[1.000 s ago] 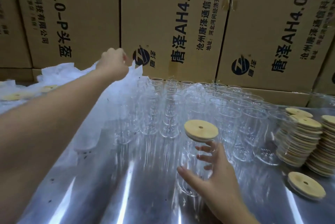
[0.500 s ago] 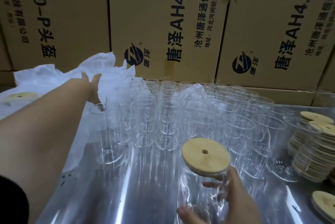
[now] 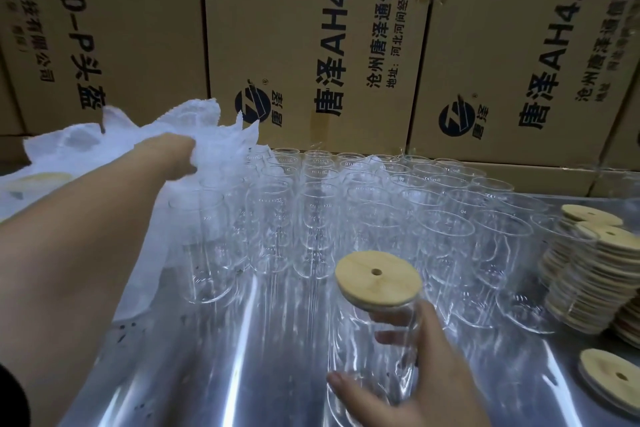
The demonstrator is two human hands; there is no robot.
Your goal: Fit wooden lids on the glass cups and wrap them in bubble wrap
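Cardboard boxes [image 3: 294, 28] behind — right grip [image 3: 426, 381] curled round lidded cup [image 3: 356, 357], left grip [image 3: 173, 153] clutching bubble wrap [image 3: 207, 122].

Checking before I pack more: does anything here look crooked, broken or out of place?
The wooden lid stacks on the right lean and splay unevenly, and one loose lid lies apart in front. None of the standing glass cups looks broken or tipped. The lidded glass cup seems properly capped.

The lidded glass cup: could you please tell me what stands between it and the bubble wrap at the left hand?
Head view: rows of lidless glass cups stand on the table between the lidded glass cup and the bubble wrap.
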